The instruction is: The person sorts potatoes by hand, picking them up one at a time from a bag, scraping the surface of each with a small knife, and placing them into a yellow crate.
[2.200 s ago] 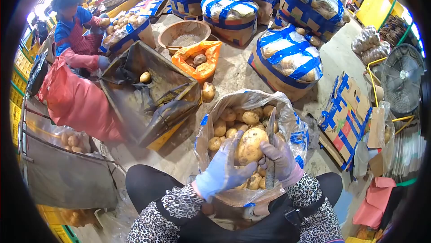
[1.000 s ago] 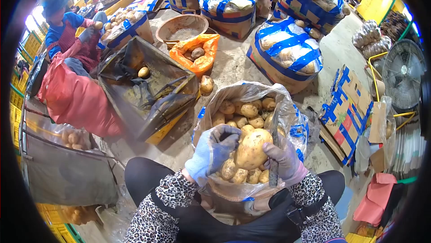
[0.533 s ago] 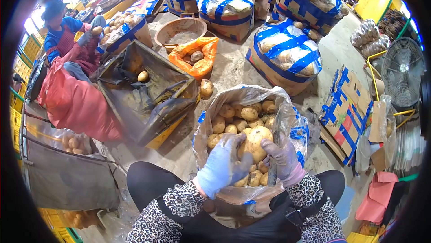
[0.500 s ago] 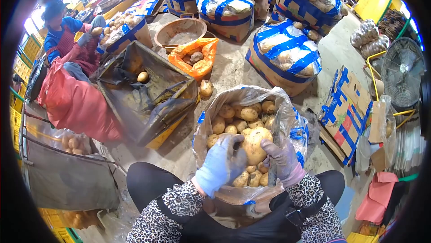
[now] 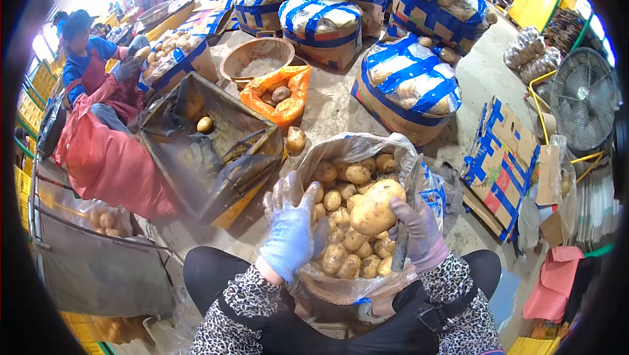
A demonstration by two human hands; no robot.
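Observation:
My right hand (image 5: 424, 232), in a soiled purple-grey glove, grips a large potato (image 5: 373, 207) above a plastic-lined container (image 5: 341, 287). A long, dark, knife-like tool (image 5: 401, 249) also sits in this hand, running upright beside the potato. Smaller potatoes (image 5: 335, 258) fill the container between my knees. My left hand (image 5: 289, 232), gloved in light blue, is open with fingers spread over the container's left side. Nothing shows in its fingers.
Left of the container lies a dark-lined trough (image 5: 229, 152) with one potato (image 5: 205, 124). Beyond are an orange bag (image 5: 298, 96), a brown basin (image 5: 257, 60) and taped potato boxes (image 5: 406, 102). A co-worker (image 5: 98, 66) sits at left; a fan (image 5: 582, 99) stands right.
My left hand has come off the large potato, moved left and spread its fingers. My right hand keeps the potato, now held slightly higher. The view has shifted a little.

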